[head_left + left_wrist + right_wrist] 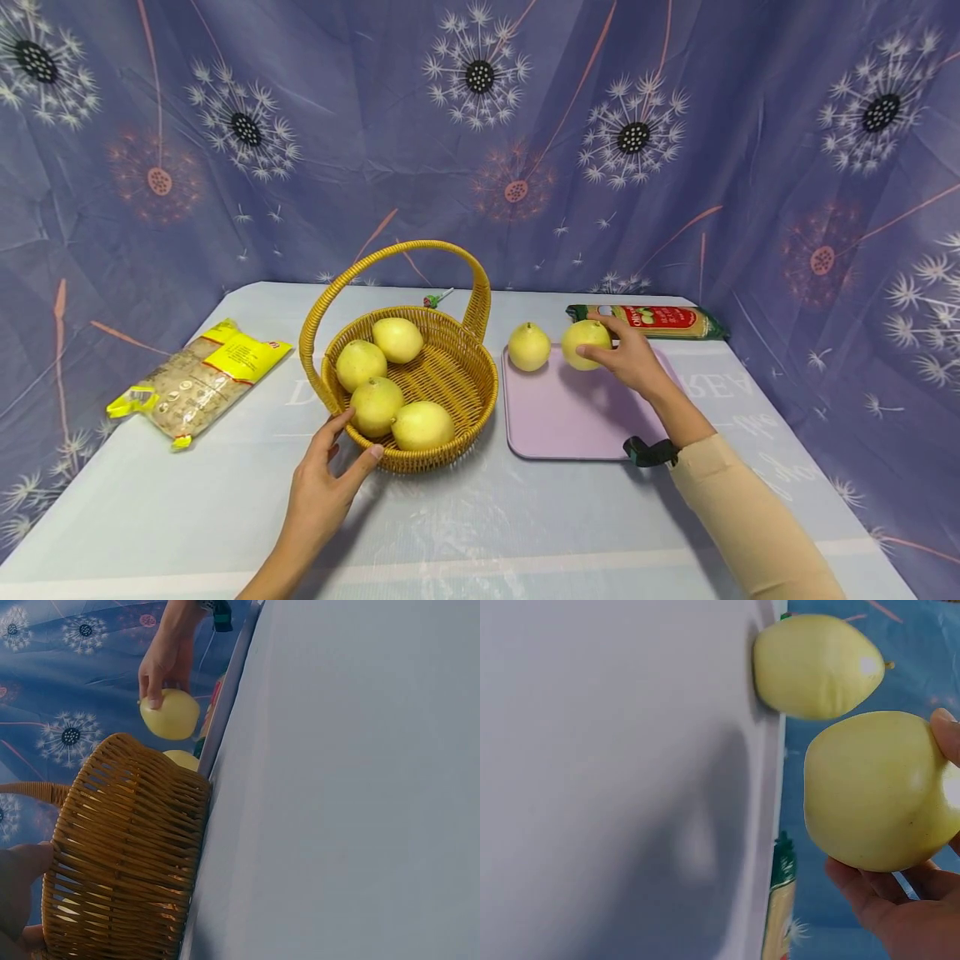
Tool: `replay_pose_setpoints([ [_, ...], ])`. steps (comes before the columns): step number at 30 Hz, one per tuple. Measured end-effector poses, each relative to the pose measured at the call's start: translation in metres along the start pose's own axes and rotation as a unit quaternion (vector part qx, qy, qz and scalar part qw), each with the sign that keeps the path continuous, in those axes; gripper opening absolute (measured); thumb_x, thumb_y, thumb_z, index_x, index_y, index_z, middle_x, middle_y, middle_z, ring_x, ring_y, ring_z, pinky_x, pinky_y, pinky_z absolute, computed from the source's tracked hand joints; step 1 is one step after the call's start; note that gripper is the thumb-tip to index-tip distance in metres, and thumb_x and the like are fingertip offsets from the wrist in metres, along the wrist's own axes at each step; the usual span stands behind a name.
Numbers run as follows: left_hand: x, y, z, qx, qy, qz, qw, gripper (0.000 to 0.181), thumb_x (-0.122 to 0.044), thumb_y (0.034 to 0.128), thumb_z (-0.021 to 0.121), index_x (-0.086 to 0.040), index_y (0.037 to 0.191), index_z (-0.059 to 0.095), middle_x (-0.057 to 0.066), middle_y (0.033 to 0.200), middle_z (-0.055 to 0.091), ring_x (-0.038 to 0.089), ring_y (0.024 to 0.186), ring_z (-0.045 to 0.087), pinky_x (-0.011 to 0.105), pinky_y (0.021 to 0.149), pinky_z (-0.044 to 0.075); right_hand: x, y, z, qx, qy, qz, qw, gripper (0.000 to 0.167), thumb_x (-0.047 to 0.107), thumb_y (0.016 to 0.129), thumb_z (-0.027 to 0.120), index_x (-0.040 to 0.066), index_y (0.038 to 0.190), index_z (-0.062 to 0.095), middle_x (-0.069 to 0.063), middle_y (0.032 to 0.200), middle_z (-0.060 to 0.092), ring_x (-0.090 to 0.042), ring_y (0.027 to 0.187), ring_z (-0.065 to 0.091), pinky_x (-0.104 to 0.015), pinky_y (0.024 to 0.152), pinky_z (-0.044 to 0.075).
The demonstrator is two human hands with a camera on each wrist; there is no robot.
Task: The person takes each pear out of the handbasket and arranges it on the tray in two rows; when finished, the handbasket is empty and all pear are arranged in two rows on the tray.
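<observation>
In the head view my right hand (630, 354) grips a yellow pear (583, 343) above the back part of a pink tray (570, 417). The right wrist view shows fingers and thumb around this pear (877, 791), apart from the tray surface. Just left of it a second pear (528, 347) sits on the tray. My left hand (322, 483) holds the near left rim of a woven basket (480, 408) with thumb and fingers. Inside lie several pears (377, 406), grouped toward its left side; the tall handle arches over them.
A yellow-labelled clear bag (202, 379) of pale food lies at the left. Behind the tray is a red and green packet (660, 321). A small wrapped lollipop (437, 298) lies behind the basket. Patterned cloth (375, 125) hangs around the white table (465, 533).
</observation>
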State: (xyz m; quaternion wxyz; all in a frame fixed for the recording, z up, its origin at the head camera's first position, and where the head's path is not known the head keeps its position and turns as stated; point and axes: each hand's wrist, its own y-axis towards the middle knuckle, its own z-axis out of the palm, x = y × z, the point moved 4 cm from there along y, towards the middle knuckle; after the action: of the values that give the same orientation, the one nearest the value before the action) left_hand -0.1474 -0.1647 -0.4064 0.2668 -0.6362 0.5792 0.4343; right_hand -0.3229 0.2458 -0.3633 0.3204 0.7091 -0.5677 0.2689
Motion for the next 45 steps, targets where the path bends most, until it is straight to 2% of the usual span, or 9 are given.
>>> replay_pose_setpoints([
  [7, 0.0, -0.001, 0.0, 0.003, 0.003, 0.003, 1.0, 0.066, -0.038, 0.0865, 0.067, -0.014, 0.142, 0.04, 0.013, 0.149, 0.038, 0.032, 0.139, 0.034, 0.049, 0.11, 0.037, -0.02, 0.008, 0.002, 0.004, -0.018, 0.018, 0.9997, 0.075, 0.038, 0.082, 0.073, 0.009, 0.143, 0.04, -0.019, 0.134, 0.052, -0.035, 0.119, 0.051, -0.04, 0.087, 0.054],
  [16, 0.0, 0.0, 0.0, 0.0, 0.007, 0.009, 0.9999, 0.065, -0.035, 0.0869, 0.068, -0.012, 0.141, 0.041, 0.014, 0.149, 0.038, 0.032, 0.138, 0.035, 0.049, 0.109, 0.037, -0.034, 0.015, 0.004, 0.012, -0.027, 0.032, 0.9991, 0.075, 0.037, 0.083, 0.072, 0.01, 0.145, 0.038, -0.021, 0.135, 0.05, -0.036, 0.121, 0.05, -0.048, 0.093, 0.051],
  [25, 0.001, 0.0, 0.0, 0.002, 0.005, 0.004, 1.0, 0.066, -0.038, 0.0866, 0.067, -0.013, 0.142, 0.04, 0.013, 0.149, 0.038, 0.031, 0.139, 0.035, 0.048, 0.109, 0.037, -0.04, 0.021, 0.008, 0.011, -0.012, 0.02, 0.9997, 0.071, 0.031, 0.083, 0.072, 0.009, 0.143, 0.041, -0.021, 0.135, 0.05, -0.037, 0.121, 0.05, -0.049, 0.094, 0.051],
  [38, 0.0, -0.001, 0.0, 0.002, 0.004, 0.005, 1.0, 0.066, -0.038, 0.0868, 0.067, -0.014, 0.142, 0.04, 0.013, 0.149, 0.038, 0.032, 0.139, 0.035, 0.049, 0.11, 0.037, -0.044, 0.024, 0.009, 0.014, -0.016, 0.04, 0.999, 0.074, 0.038, 0.084, 0.071, 0.012, 0.145, 0.038, -0.021, 0.135, 0.049, -0.037, 0.12, 0.049, -0.05, 0.097, 0.049],
  [45, 0.001, 0.0, 0.0, 0.001, 0.005, 0.006, 1.0, 0.066, -0.037, 0.0868, 0.067, -0.013, 0.142, 0.04, 0.013, 0.149, 0.039, 0.032, 0.138, 0.035, 0.05, 0.11, 0.037, -0.048, 0.025, 0.01, 0.013, -0.012, 0.032, 0.9993, 0.072, 0.035, 0.085, 0.07, 0.011, 0.145, 0.038, -0.021, 0.137, 0.047, -0.037, 0.12, 0.049, -0.047, 0.096, 0.048],
])
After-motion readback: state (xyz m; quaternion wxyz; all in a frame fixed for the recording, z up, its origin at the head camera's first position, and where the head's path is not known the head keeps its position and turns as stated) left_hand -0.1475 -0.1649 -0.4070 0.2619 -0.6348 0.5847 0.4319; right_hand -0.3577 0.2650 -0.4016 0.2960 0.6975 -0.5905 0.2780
